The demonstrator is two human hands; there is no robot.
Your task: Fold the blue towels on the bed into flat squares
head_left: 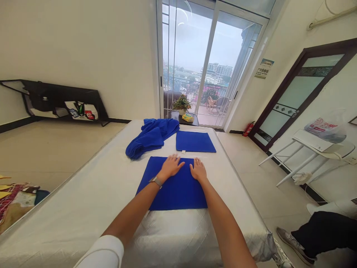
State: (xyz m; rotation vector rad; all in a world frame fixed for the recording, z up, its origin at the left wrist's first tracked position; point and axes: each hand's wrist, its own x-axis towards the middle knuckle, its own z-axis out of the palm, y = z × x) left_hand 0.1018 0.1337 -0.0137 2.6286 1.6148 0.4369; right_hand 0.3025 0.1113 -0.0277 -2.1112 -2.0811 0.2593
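A blue cloth, flat and rectangular like a folded cover, lies close to me on the white-covered mattress. On its far left part rests my left hand, palm down with fingers extended. My right hand lies flat near the far right corner of the same cloth, fingers stretched forward. Beyond it lies a second flat blue cloth with a small white tag at its near edge. To that one's left, several blue cloths are bunched in a loose heap.
Behind the mattress, a small dark table holds a potted plant and a yellow tissue pack. On the right stand a white chair with a plastic bag and a person's leg and shoe. Patterned fabric lies at the left.
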